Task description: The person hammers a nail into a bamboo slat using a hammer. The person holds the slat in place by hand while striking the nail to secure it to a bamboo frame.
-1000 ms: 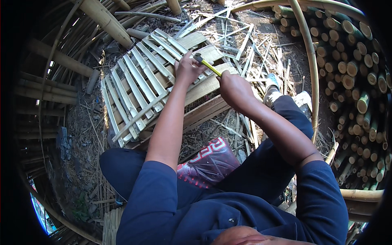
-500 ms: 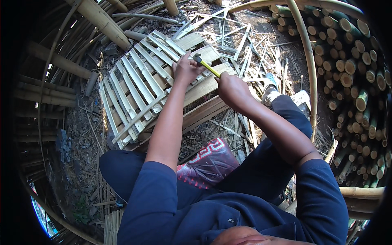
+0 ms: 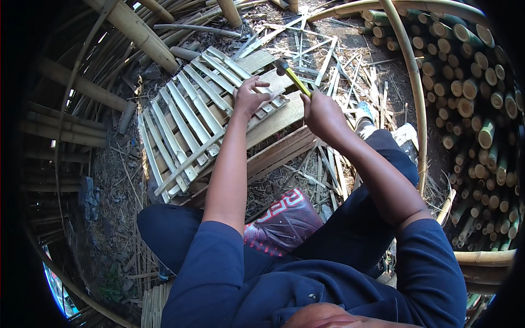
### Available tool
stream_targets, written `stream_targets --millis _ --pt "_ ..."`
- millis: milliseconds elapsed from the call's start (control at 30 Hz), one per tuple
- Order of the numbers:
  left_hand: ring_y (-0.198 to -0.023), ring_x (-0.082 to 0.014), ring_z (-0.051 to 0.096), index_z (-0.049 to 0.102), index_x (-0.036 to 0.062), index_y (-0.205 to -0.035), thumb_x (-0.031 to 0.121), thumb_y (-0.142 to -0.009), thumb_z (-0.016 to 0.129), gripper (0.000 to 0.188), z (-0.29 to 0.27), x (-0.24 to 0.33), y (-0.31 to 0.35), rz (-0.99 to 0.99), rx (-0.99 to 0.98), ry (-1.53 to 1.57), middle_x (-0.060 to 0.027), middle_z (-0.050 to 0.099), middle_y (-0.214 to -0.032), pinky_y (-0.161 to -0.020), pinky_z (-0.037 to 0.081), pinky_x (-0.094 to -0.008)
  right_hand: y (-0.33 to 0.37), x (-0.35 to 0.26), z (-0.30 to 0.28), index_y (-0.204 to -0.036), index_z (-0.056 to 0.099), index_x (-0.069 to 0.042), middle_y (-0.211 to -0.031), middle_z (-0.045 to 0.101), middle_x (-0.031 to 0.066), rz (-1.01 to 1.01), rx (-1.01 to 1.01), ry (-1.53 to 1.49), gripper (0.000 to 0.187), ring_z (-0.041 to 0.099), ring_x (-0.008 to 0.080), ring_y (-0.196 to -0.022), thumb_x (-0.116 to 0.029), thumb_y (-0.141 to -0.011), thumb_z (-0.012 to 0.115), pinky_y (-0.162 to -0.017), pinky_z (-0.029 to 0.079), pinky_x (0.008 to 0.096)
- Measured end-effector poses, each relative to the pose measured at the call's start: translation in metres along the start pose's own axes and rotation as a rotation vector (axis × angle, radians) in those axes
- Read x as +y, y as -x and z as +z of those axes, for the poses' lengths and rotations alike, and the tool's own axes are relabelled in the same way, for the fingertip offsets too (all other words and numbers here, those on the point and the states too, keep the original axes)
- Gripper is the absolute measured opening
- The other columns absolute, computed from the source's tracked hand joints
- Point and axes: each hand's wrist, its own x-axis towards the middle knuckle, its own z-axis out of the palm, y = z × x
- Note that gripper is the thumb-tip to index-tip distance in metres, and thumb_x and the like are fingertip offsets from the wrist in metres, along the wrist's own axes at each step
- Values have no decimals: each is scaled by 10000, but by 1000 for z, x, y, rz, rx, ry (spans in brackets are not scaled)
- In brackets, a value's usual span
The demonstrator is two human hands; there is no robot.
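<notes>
My right hand [image 3: 322, 113] grips the yellow handle of a hammer [image 3: 298, 82]. The dark hammer head is lifted above the far right end of a panel of split bamboo slats [image 3: 191, 104]. Close by, my left hand [image 3: 250, 98] rests at the panel's right end, its fingers stretched out and apart; whether a nail is under them cannot be made out. A cross strip [image 3: 188, 164] runs along the near ends of the slats. The panel lies tilted on a low wooden bench of planks [image 3: 279, 117].
Cut bamboo poles [image 3: 470, 87] are stacked at the right, behind a bent bamboo pole [image 3: 411, 71]. Thin bamboo offcuts [image 3: 328, 60] litter the ground beyond the bench. Thick bamboo posts [image 3: 136, 33] stand far left. A dark red printed cloth [image 3: 287, 221] lies between my legs.
My right hand has raised the hammer up and away from my left hand, slightly to the right. My left hand's fingers have spread. The whole view has shifted slightly.
</notes>
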Motion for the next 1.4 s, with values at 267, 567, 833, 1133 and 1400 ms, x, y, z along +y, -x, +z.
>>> stream_targets --millis 267,567,833,1133,1400 --pt "-1501 -261 384 767 241 -1177 305 -872 746 312 -9 -3 -3 -6 -159 -211 -65 431 -1622 -1261 35 -549 -6 -5 -21 -951 661 59 -902 700 295 109 -76 -12 446 690 475 -876 -340 -1073 504 -791 532 552" --pt "-1561 -281 270 527 237 -1476 407 -1093 408 436 -19 21 15 95 -277 -653 -60 364 -1660 -1201 -59 -719 -4 13 -24 -885 657 68 -826 689 292 57 -112 -51 459 686 464 -780 -326 -1072 516 -745 528 541" --pt "-1574 -292 227 494 173 -1510 280 -1071 396 463 -24 14 13 78 -161 -778 -104 389 -1637 -1205 -131 -680 -17 26 -23 -909 657 69 -811 683 297 -91 -45 -166 390 678 464 -784 -287 -1044 572 -753 520 521" --pt "-1595 -323 139 327 270 -1615 335 -1075 322 543 -13 8 5 95 -274 -833 -40 189 -1728 -1237 -44 -678 -66 43 -9 -1054 621 0 -739 534 62 -417 41 -303 273 466 158 -690 -273 -1059 615 -654 403 331" --pt "-1573 -299 229 414 297 -1569 261 -1059 324 519 -8 19 19 -20 -159 -854 -13 281 -1698 -1205 19 -757 -65 8 -2 -945 660 19 -751 603 145 -106 -106 -93 364 544 268 -701 -330 -1038 615 -674 434 434"
